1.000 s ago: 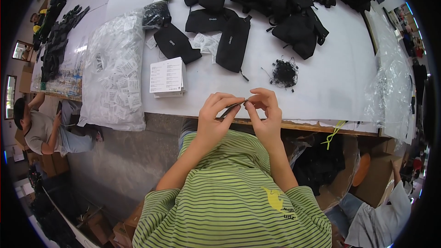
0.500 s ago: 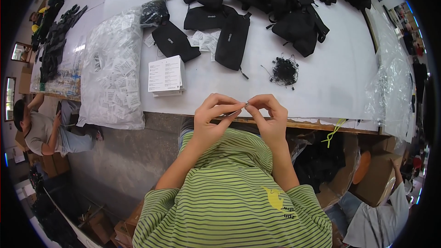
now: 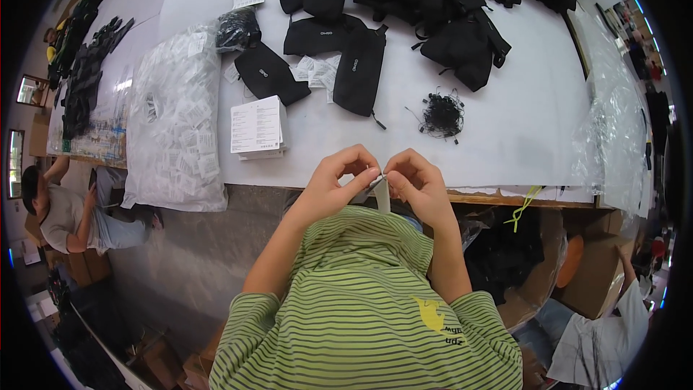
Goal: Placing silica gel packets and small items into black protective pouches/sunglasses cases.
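My left hand (image 3: 344, 183) and my right hand (image 3: 420, 182) meet over the table's near edge, fingertips pinched close together. A pale, narrow tag (image 3: 383, 200) hangs down from between them, nearly edge-on. Something thin and dark runs at the left fingertips, too small to make out. Beyond my left hand stands a stack of white printed cards (image 3: 258, 126). Farther off, past my right hand, lies a tangled heap of thin black strings (image 3: 442, 114). Several black zip pouches (image 3: 359, 72) spread across the table behind, with small white labels (image 3: 315, 70) between them.
A big clear bag of white labels (image 3: 177, 126) lies on the left, beside a smaller bag of black items (image 3: 239, 29). More black pouches (image 3: 462, 47) pile up at the back. Clear plastic sheeting (image 3: 613, 123) hangs at the right. Another person (image 3: 79, 206) sits at far left.
The pale tag now shows below my fingertips, where only a thin edge showed before. Both hands stay pinched, with the left fingers shifted slightly. The view has moved a little.
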### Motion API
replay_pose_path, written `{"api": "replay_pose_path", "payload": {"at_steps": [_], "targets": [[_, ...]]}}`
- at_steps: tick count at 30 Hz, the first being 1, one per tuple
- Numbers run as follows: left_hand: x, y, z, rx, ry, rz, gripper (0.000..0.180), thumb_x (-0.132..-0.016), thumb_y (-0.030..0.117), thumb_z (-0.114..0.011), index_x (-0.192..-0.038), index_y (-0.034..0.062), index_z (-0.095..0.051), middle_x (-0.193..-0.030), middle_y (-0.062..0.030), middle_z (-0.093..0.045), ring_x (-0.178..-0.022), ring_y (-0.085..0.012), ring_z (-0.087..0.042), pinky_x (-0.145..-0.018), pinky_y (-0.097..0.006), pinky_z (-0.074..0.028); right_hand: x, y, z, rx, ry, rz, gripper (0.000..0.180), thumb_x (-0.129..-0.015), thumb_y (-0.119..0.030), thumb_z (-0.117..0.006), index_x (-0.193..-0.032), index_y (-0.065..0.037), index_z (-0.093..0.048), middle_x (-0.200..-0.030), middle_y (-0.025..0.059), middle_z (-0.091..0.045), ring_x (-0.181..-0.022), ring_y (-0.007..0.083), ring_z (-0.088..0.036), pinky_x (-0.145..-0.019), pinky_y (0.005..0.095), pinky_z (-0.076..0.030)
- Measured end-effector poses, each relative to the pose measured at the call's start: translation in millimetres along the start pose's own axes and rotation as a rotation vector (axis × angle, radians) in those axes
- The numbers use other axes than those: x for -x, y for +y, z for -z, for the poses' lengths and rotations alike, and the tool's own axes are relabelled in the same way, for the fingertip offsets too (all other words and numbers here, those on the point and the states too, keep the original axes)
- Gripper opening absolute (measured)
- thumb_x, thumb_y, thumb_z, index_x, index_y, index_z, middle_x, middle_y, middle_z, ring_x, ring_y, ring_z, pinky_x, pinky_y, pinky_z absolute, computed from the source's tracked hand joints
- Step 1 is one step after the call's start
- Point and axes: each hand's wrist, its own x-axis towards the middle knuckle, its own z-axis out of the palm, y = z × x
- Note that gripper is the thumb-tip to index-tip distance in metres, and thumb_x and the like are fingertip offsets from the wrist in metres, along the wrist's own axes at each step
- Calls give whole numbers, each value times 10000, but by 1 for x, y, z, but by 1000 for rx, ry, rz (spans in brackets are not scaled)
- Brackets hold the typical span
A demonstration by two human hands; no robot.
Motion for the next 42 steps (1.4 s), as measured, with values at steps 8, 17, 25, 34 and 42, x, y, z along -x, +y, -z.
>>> {"api": "replay_pose_path", "payload": {"at_steps": [8, 17, 25, 34, 42], "targets": [[-115, -70, 63, -1103, 938, -455, 258, -827, 178, -675, -994, -6, -609, -903, -87, -611, -837, -239, -581, -736, -342, -467, 1, 6, 10, -28, 13, -245, 125, -879, -111, -644, -883, 1, -590, -710, -5, -581, -626, 53, -539, -586, 201, -439], [-100, -33, 57, -852, 659, -550, 228, -720, -59, -596, -870, 88, -685, -906, -38, -590, -907, -258, -543, -773, -363, -440, 22, 6, 39, -14, 206, -183, 88, -883, -109, -631, -888, -33, -588, -661, -20, -550, -589, 38, -506, -540, 187, -380], [-35, -31, 18, -970, 408, -339, 279, -655, -99, -522, -831, 73, -654, -891, -66, -570, -811, -268, -527, -741, -385, -420, 34, 14, 57, 93, 193, -249, 82, -896, -107, -606, -881, -32, -577, -623, -68, -475, -563, 7, -383, -517, 184, -284], [-36, -70, -42, -1194, 90, -370, 241, -737, 172, -681, -973, 130, -656, -859, -40, -485, -864, -215, -465, -733, -329, -342, 42, -17, 65, 217, 143, -320, 99, -867, -102, -630, -837, -22, -581, -595, -99, -434, -551, -7, -314, -502, 192, -225], [17, -16, -34, -1032, 340, -399, 183, -681, 104, -718, -845, 119, -638, -689, -4, -434, -663, -188, -444, -642, -337, -329, 30, 5, 15, 480, 170, -176, 98, -836, -114, -643, -857, -30, -597, -502, -3, -443, -452, 55, -344, -442, 243, -269]]}}
